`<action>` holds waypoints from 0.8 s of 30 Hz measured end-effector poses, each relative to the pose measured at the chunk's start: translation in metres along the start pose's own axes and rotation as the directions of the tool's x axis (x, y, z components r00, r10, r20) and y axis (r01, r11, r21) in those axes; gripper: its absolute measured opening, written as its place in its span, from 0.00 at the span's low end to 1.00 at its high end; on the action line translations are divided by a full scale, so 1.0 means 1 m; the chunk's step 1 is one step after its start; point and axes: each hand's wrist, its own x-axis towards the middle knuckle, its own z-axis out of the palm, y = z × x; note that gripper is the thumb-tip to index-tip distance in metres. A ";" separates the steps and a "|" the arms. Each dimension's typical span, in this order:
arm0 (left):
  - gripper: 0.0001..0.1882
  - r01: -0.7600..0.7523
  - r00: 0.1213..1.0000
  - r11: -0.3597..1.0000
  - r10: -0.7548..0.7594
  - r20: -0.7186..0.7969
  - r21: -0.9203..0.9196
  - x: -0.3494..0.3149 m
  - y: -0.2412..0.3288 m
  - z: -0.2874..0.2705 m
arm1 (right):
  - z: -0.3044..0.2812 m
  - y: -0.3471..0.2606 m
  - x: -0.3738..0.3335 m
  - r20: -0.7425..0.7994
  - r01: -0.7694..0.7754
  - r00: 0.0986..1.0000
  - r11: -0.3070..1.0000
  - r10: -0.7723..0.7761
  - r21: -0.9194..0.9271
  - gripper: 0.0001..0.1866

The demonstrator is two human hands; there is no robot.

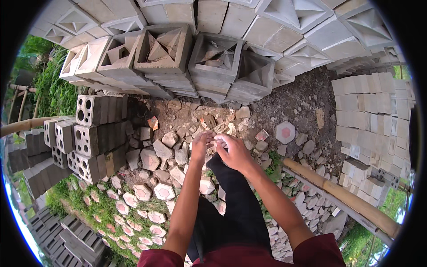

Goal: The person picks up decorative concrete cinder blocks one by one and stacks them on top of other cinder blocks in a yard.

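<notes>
My left hand (201, 146) and my right hand (233, 150) come together in front of me, above the stony ground. The fingers of both are bent inward, and their tips meet or nearly meet. Between the tips I cannot make out any object; bright light washes out part of the right fingers. Below the hands lie broken stones and rubble (170, 139). A hexagonal paving block (285, 132) with a pink centre rests on the dirt to the right, apart from my hands.
Ahead stands a long stack of hollow concrete blocks (162, 49) with angular insides. Perforated blocks (86, 140) are piled at the left, pale blocks (362, 111) at the right. A bamboo pole (342, 196) slants across the lower right. Hexagonal pavers (142, 192) lie in grass.
</notes>
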 end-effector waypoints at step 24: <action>0.23 0.426 0.886 0.898 -0.388 0.255 -0.112 0.224 -0.004 0.117 | -0.084 0.216 0.177 -0.359 -0.229 0.929 0.613 -0.096 -0.757 0.25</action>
